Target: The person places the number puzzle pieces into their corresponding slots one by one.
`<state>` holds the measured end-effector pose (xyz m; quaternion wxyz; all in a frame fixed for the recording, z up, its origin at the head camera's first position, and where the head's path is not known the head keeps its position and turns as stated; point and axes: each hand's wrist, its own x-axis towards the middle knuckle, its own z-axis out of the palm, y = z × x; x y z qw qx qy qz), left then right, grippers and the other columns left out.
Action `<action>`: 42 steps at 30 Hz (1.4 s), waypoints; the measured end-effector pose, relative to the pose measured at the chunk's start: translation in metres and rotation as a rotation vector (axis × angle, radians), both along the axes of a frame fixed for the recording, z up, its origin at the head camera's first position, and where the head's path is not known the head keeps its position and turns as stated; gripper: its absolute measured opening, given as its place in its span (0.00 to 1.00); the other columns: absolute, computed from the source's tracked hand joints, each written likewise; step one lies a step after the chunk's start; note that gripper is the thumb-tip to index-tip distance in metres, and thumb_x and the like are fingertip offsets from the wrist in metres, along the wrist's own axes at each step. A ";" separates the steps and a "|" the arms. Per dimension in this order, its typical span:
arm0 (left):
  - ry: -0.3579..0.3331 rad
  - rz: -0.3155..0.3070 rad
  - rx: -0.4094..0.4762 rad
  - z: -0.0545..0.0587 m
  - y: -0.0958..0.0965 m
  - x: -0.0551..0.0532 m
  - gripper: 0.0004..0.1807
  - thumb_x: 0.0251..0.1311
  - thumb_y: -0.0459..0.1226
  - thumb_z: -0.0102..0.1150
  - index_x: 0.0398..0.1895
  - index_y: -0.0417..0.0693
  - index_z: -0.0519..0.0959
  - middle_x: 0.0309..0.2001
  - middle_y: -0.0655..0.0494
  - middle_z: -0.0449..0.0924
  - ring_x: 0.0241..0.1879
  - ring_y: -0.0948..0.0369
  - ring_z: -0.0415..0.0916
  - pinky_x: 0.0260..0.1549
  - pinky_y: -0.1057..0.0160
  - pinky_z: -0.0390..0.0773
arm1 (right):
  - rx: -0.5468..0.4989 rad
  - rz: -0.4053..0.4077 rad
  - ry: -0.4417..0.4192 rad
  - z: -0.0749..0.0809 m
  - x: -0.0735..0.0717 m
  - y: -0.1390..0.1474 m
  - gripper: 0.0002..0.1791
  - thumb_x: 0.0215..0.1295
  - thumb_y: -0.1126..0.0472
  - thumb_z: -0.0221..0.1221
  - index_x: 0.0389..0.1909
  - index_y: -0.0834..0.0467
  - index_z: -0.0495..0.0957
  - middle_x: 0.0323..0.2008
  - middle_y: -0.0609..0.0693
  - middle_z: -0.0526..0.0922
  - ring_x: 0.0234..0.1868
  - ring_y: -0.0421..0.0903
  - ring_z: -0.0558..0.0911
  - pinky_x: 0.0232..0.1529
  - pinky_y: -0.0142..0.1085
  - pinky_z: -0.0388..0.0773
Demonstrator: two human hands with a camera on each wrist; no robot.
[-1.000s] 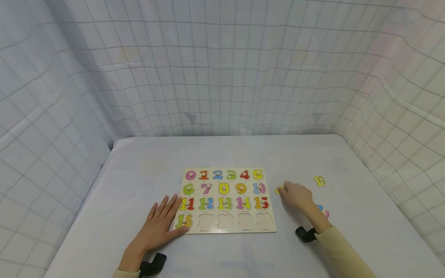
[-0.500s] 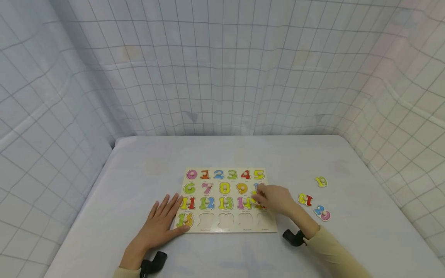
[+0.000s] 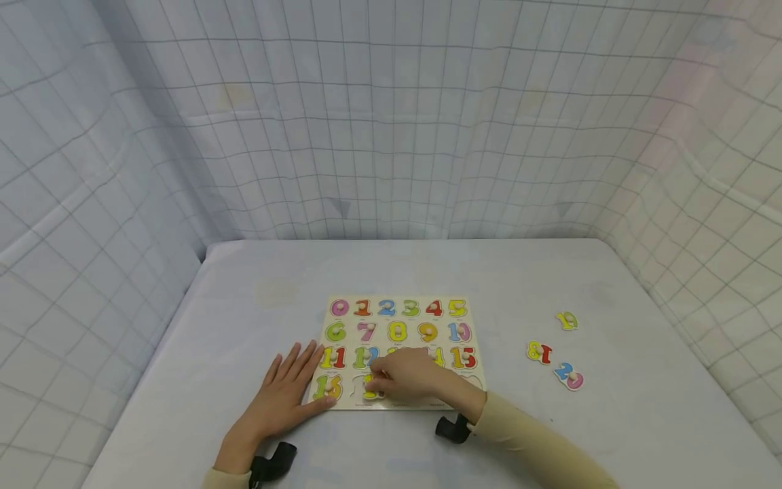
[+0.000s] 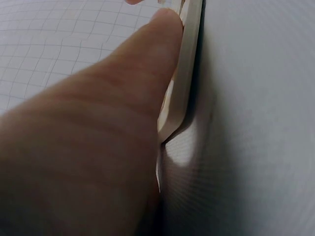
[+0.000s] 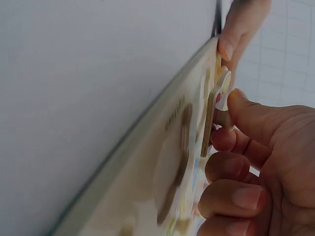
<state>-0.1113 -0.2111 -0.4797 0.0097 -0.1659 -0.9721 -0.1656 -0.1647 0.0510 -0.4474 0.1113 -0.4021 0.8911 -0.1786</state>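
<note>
A wooden number puzzle board [image 3: 400, 298] lies on the table, its upper rows filled with coloured, knobbed numbers. My left hand [image 3: 280, 399] rests flat with fingers spread along its left side, the thumb at the bottom corner by the 16 piece [image 3: 328, 388]. In the left wrist view the thumb [image 4: 142, 54] lies along the board's edge [image 4: 184, 83]. My right hand [image 3: 411, 375] pinches a number puzzle piece [image 3: 370, 390] with a yellow 1 by its knob, over the second recess of the bottom row. The right wrist view shows this piece [image 5: 211, 115] tilted close over the board.
To the right of the board lie three loose pieces: a 19 [image 3: 567, 320], an 18 [image 3: 540, 352] and a 20 [image 3: 569, 376]. A white cloth covers the table [image 3: 269, 272], and a checked curtain [image 3: 391, 156] encloses the back and sides.
My right hand has lifted the yellow number piece from the table right of the board and carried it left across to the bottom row. My left hand has stayed in place.
</note>
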 end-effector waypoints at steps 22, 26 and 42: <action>-0.003 -0.006 -0.004 0.001 0.001 -0.001 0.52 0.53 0.69 0.51 0.73 0.47 0.56 0.73 0.48 0.51 0.72 0.47 0.41 0.65 0.41 0.39 | 0.160 -0.091 0.022 -0.001 0.008 -0.030 0.16 0.67 0.43 0.55 0.23 0.45 0.69 0.14 0.40 0.65 0.17 0.37 0.65 0.23 0.31 0.58; -0.002 -0.005 -0.008 0.001 0.001 -0.001 0.52 0.53 0.69 0.51 0.73 0.47 0.56 0.73 0.48 0.51 0.72 0.47 0.41 0.65 0.41 0.39 | 0.157 -0.087 0.036 -0.001 0.009 -0.030 0.15 0.66 0.43 0.55 0.23 0.45 0.70 0.14 0.40 0.65 0.17 0.37 0.65 0.23 0.31 0.57; -0.023 -0.005 -0.014 -0.004 -0.002 -0.003 0.52 0.53 0.69 0.50 0.74 0.48 0.54 0.73 0.49 0.49 0.72 0.48 0.39 0.65 0.42 0.36 | 0.100 -0.134 0.046 -0.006 0.011 -0.026 0.19 0.66 0.40 0.54 0.21 0.46 0.68 0.13 0.39 0.64 0.16 0.37 0.64 0.23 0.31 0.57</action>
